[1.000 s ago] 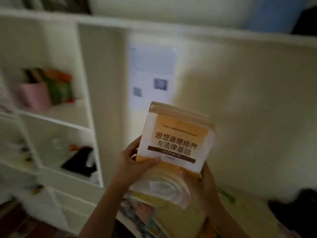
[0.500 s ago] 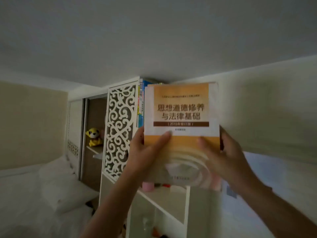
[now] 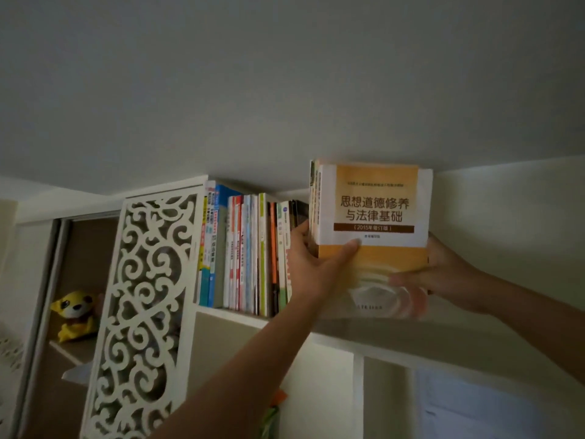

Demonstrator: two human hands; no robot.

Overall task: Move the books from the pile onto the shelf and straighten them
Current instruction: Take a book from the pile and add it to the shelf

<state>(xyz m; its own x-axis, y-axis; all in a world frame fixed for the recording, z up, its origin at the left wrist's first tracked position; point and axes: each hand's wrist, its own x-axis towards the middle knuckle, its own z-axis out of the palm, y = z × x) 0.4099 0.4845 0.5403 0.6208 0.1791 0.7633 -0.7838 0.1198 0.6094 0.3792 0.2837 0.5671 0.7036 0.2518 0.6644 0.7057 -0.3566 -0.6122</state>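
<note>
Head view: a stack of books, orange-and-white cover facing out, is held upright at the top shelf, just right of the row of standing books. The left hand is clamped on the stack's left edge with the thumb pressed across the cover. The right hand is clamped on the lower right edge, fingers laid over the cover; a yellow plush toy is seen on a lower shelf at left.

Held books right of book row on shelf; plush toy far left, lower
</note>
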